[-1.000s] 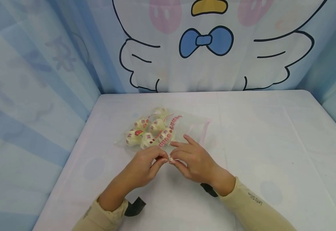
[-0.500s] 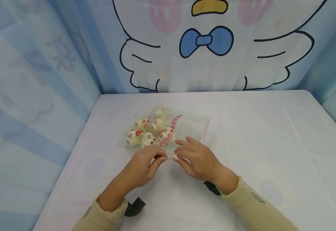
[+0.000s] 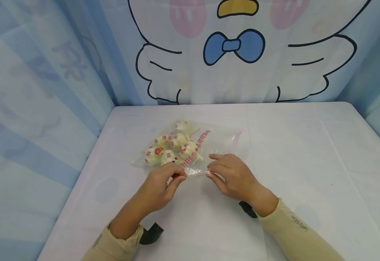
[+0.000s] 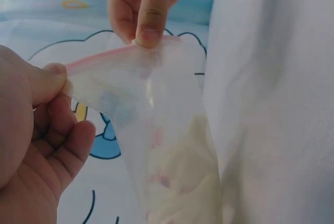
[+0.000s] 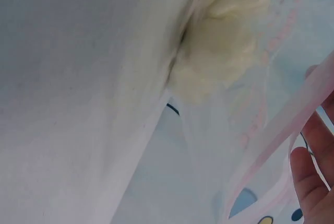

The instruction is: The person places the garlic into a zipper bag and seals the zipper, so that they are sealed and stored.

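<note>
A clear plastic zip bag (image 3: 221,139) with red print and a pink-edged strip lies in front of both hands in the head view. Inside it are several pale yellow lumpy pieces (image 3: 180,141) with purple and red marks. My left hand (image 3: 162,186) pinches the near edge of the bag between thumb and fingers. To its right, my right hand (image 3: 235,177) pinches a small white slider (image 4: 136,42) on the same edge. The pink strip (image 4: 99,59) stretches between the hands in the left wrist view. In the right wrist view, two pink edges (image 5: 261,153) stand apart.
The bag rests on a white cloth-covered table (image 3: 294,145). Blue and white curtains (image 3: 46,108) rise along the left, back and right, the back one bearing a cartoon print. Black straps (image 3: 152,233) hang by the wrists below beige sleeves (image 3: 297,232).
My right hand has slid right and slightly away along the bag's edge with the slider. The gap between the hands has widened, showing the edge. The left hand has shifted slightly left.
</note>
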`<state>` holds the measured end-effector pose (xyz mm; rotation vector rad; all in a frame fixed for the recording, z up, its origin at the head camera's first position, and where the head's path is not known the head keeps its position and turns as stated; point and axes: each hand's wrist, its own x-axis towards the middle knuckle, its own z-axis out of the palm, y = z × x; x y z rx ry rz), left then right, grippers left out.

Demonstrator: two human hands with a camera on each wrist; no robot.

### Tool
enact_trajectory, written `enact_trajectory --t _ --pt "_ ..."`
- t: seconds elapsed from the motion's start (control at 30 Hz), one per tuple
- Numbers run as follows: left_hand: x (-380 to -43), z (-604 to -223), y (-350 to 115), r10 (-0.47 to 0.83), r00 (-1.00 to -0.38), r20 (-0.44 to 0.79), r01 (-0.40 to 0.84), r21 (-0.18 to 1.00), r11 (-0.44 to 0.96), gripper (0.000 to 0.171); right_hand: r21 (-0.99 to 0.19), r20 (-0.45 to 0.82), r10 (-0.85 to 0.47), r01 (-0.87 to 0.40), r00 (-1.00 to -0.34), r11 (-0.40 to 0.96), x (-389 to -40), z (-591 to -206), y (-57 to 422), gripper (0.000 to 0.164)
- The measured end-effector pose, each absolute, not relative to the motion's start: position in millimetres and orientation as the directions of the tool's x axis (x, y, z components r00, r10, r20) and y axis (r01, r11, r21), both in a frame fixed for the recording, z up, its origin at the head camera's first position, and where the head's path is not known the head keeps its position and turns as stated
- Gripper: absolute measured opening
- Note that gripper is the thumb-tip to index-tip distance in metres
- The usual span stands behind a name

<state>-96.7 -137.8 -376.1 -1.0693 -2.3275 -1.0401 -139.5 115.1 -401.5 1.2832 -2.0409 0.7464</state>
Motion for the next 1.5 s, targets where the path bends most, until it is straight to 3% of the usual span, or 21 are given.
enact_trajectory --t 0.13,0.4,0.63,0.83,1.13,1.5 --pt "-96 -376 -140 0.477 -0.652 0.59 0.758 0.477 0.446 0.004 -0.132 0.738 -0.571 -0.906 -0.361 0.403 -143 -403 123 0.042" --pt "-97 -377 -143 0.466 -0.63 0.621 0.773 0.442 0.456 0.014 -0.118 0.743 -0.552 -0.886 -0.379 0.449 -152 -409 137 0.031" --pt "-96 -376 -145 0.454 -0.641 0.619 0.764 0.458 0.454 0.021 -0.119 0.759 -0.506 -0.852 -0.409 0.51 -159 -412 151 0.044" --pt "-96 -376 -146 0.452 -0.648 0.613 0.758 0.464 0.459 0.021 -0.114 0.752 -0.501 -0.833 -0.428 0.541 -163 -414 161 0.01" --pt "-96 -376 -141 0.447 -0.649 0.616 0.751 0.423 0.507 0.026 -0.115 0.722 -0.507 -0.805 -0.47 0.582 -164 -415 165 0.015" --pt "-95 -374 -136 0.45 -0.641 0.622 0.757 0.417 0.502 0.018 -0.105 0.7 -0.509 -0.777 -0.501 0.62 -162 -415 164 0.019"
